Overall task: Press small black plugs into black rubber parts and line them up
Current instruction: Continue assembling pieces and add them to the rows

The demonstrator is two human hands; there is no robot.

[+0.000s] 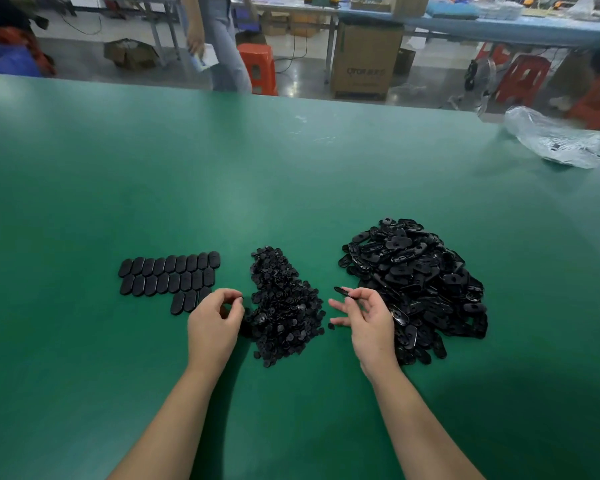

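Observation:
A heap of small black plugs [283,306] lies on the green table [257,174] between my hands. To the right is a larger heap of oval black rubber parts [420,285]. On the left, finished oval parts [170,275] lie side by side in rows. My left hand [213,323] is at the left edge of the plug heap, its fingers curled and its fingertips pinching a small plug. My right hand [364,318] holds one rubber part [342,291] between thumb and forefinger, the other fingers spread.
A crumpled clear plastic bag [551,136] lies at the table's far right edge. Beyond the table a person [219,43] stands on the floor among red stools [258,67], a cardboard box [364,60] and other workbenches.

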